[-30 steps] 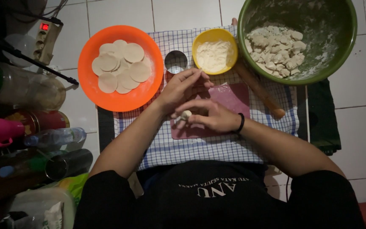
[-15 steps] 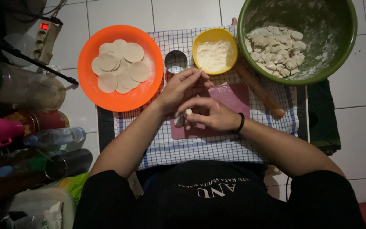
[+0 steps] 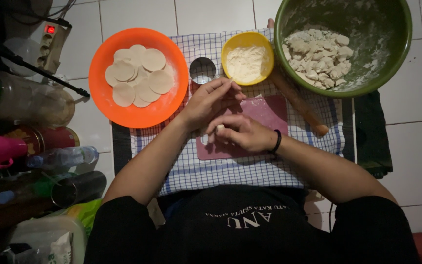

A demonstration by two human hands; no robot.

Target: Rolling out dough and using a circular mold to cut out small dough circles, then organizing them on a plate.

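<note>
Both hands meet over a pink mat [image 3: 269,110] on a blue-checked cloth [image 3: 230,171]. A small pale piece of dough [image 3: 219,128] shows between the fingers. My left hand [image 3: 210,101] cups it from above and to the left. My right hand [image 3: 242,133], with a black band on the wrist, pinches it from below. Most of the dough piece is hidden by the fingers.
An orange plate [image 3: 123,110] with several flat dough rounds [image 3: 140,77] lies at the left. A metal ring cutter [image 3: 202,71], a yellow bowl of flour [image 3: 246,58], a wooden rolling pin [image 3: 299,102] and a green bowl of dough lumps [image 3: 343,44] stand behind. Bottles and cups [image 3: 30,161] crowd the left edge.
The fingers have shifted slightly around the dough piece, which now shows less between them. Both hands stay in the same spot over the pink mat.
</note>
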